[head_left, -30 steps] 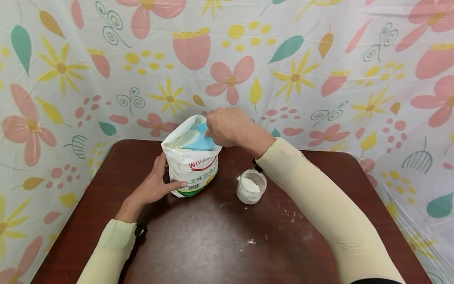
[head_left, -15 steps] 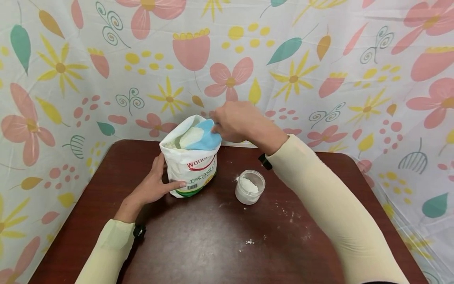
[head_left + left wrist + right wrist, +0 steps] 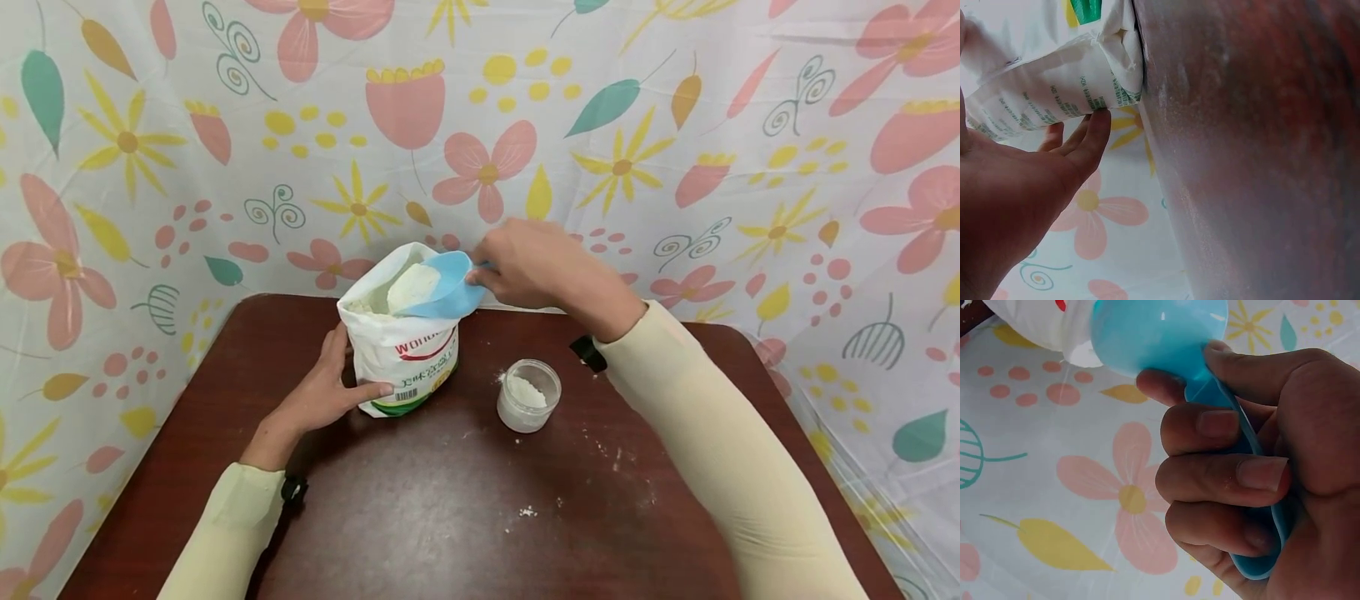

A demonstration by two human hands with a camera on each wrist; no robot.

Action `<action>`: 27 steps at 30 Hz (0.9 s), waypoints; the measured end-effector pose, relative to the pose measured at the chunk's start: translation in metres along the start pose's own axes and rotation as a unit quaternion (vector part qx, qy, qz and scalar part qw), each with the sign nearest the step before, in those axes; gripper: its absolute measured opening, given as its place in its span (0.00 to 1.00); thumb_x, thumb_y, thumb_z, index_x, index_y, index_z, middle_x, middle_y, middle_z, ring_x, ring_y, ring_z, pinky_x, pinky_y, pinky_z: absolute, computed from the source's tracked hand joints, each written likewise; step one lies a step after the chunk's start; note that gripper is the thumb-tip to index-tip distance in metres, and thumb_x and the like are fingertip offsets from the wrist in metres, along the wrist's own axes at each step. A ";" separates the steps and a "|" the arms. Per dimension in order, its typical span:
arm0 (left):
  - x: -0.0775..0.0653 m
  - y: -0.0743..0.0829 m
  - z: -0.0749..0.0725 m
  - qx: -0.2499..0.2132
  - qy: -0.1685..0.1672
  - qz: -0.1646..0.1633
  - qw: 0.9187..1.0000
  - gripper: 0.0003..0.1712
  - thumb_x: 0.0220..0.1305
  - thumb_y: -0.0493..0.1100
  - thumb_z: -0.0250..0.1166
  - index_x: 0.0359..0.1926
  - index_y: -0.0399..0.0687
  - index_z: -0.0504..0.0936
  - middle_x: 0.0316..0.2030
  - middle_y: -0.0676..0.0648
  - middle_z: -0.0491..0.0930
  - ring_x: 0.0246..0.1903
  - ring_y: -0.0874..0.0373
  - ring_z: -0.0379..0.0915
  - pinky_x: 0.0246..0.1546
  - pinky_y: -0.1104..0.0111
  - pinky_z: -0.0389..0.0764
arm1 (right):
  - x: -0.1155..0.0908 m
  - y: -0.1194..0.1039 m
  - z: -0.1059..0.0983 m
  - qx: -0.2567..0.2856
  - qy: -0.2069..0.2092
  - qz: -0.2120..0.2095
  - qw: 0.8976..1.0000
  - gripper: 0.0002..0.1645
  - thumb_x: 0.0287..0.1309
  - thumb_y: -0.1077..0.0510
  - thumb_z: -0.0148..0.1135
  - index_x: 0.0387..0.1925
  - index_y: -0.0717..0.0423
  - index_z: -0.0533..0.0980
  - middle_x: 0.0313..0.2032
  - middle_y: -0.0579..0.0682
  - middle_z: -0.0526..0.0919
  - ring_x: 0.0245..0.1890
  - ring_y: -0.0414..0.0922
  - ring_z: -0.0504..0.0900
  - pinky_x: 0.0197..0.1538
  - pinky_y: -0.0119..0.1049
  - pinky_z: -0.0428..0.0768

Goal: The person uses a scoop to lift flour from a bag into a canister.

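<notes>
A white bag (image 3: 390,337) of flour-like powder stands upright with its top gaping, toward the back left of the table. My left hand (image 3: 318,396) holds its left side, thumb across the printed front; the left wrist view shows the other fingertips (image 3: 1099,122) against the side panel. My right hand (image 3: 528,262) grips the handle of a light-blue scoop (image 3: 455,292), fingers curled round it in the right wrist view. Heaped powder (image 3: 411,287) lies in the scoop, tilted over the bag's right rim. A clear round jar (image 3: 527,412), partly filled with white powder, sits uncovered to the right.
The dark brown table (image 3: 420,517) carries specks of spilled powder (image 3: 528,512) in front of the jar and to its right. A flower-printed curtain (image 3: 480,100) hangs close behind the table and along both sides.
My right hand has drawn the scoop to the right, so more of it shows beyond the bag's rim. The left hand, bag and jar have kept their places.
</notes>
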State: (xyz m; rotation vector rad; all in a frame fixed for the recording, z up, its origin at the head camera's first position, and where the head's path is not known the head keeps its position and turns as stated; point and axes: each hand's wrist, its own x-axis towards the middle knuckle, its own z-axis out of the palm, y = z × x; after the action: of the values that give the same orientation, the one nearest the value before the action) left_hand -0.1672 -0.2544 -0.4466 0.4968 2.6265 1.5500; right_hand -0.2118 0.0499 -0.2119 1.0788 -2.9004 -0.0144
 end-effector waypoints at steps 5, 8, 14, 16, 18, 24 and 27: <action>0.000 0.002 0.000 0.001 -0.002 -0.004 1.000 0.72 0.60 0.53 0.81 0.83 0.79 0.33 0.75 0.43 0.48 0.75 0.42 0.53 0.69 0.32 0.62 | -0.008 0.006 0.001 0.020 0.004 0.001 1.000 0.25 0.72 0.49 0.66 0.17 0.46 0.70 0.16 0.45 0.67 0.23 0.47 0.72 0.26 0.42 0.67; 0.000 0.002 0.000 0.004 0.000 -0.001 1.000 0.72 0.60 0.53 0.81 0.83 0.80 0.32 0.76 0.43 0.48 0.75 0.42 0.51 0.69 0.32 0.62 | -0.011 0.009 0.003 0.030 0.012 0.000 0.999 0.26 0.72 0.49 0.66 0.17 0.46 0.69 0.16 0.44 0.66 0.22 0.47 0.71 0.25 0.41 0.66; 0.001 0.001 0.000 0.006 0.001 0.006 1.000 0.72 0.60 0.52 0.81 0.83 0.80 0.32 0.75 0.43 0.48 0.76 0.42 0.50 0.69 0.31 0.61 | -0.017 0.015 0.009 0.051 0.029 -0.016 0.998 0.27 0.73 0.49 0.65 0.17 0.47 0.68 0.16 0.44 0.63 0.19 0.45 0.66 0.24 0.39 0.62; 0.001 0.000 0.000 0.006 0.001 0.008 1.000 0.72 0.61 0.52 0.81 0.83 0.79 0.32 0.76 0.43 0.48 0.76 0.42 0.49 0.69 0.31 0.61 | -0.020 0.017 0.010 0.060 0.030 -0.016 0.998 0.27 0.74 0.49 0.65 0.18 0.47 0.68 0.17 0.43 0.63 0.19 0.44 0.65 0.25 0.38 0.62; 0.001 0.000 0.000 0.007 0.001 0.010 1.000 0.72 0.61 0.52 0.81 0.83 0.78 0.33 0.76 0.44 0.48 0.77 0.43 0.47 0.69 0.31 0.60 | -0.022 0.018 0.011 0.071 0.032 -0.017 0.997 0.27 0.75 0.48 0.65 0.19 0.48 0.68 0.17 0.44 0.63 0.19 0.44 0.65 0.27 0.38 0.64; 0.001 0.000 0.000 0.009 0.003 0.010 1.000 0.71 0.61 0.52 0.81 0.83 0.79 0.33 0.77 0.45 0.47 0.77 0.44 0.45 0.70 0.30 0.58 | -0.027 0.022 0.016 0.089 0.046 -0.025 0.995 0.26 0.76 0.48 0.64 0.20 0.48 0.67 0.18 0.43 0.62 0.20 0.43 0.64 0.30 0.39 0.66; 0.001 -0.001 0.000 0.008 0.005 0.012 1.000 0.71 0.60 0.52 0.82 0.84 0.78 0.34 0.77 0.45 0.48 0.77 0.44 0.45 0.70 0.30 0.58 | -0.029 0.024 0.020 0.091 0.055 -0.030 0.994 0.26 0.75 0.48 0.65 0.20 0.48 0.68 0.18 0.43 0.61 0.20 0.42 0.64 0.32 0.40 0.64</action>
State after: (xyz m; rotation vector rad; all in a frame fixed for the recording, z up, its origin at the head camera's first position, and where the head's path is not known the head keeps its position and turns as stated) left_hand -0.1687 -0.2547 -0.4477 0.5268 2.6523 1.5422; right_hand -0.2067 0.0872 -0.2327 1.1528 -2.8124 0.3020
